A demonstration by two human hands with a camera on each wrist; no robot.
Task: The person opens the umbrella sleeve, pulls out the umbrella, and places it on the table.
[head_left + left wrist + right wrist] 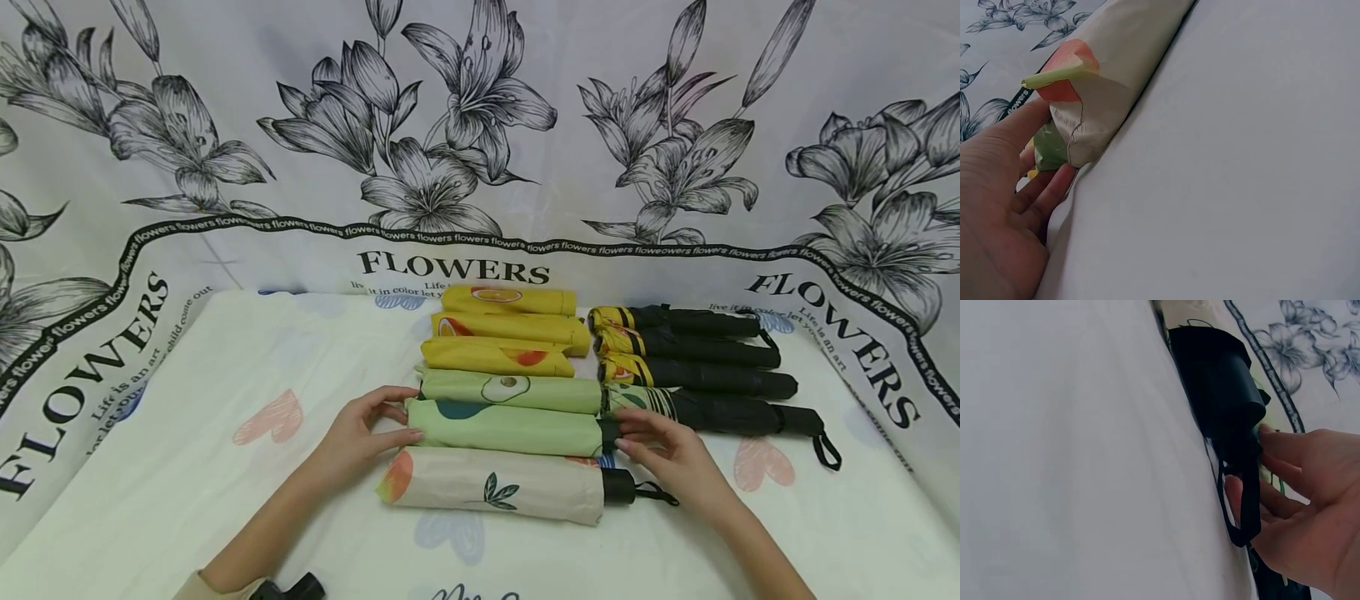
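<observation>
A folded light green umbrella [510,432] lies crosswise on the bed between both hands. My left hand [367,429] grips its left end with thumb and fingers. At its right end, the fingers and thumb of my right hand [671,454] hold the short black handle [610,435]. Nearer me lies a cream folded umbrella [540,492] with a leaf print; its black handle [1235,394] and wrist loop [1250,506] partly hide the right fingertips in the right wrist view. Just beyond the held one is another green umbrella [555,392] with an avocado print.
Yellow folded umbrellas [495,357] lie in a row farther back. To their right are several black umbrellas with patterned ends [705,379], and a green-and-black one [750,417] with a loop. A flower-printed cloth [465,167] rises behind the white heart-patterned sheet [315,517].
</observation>
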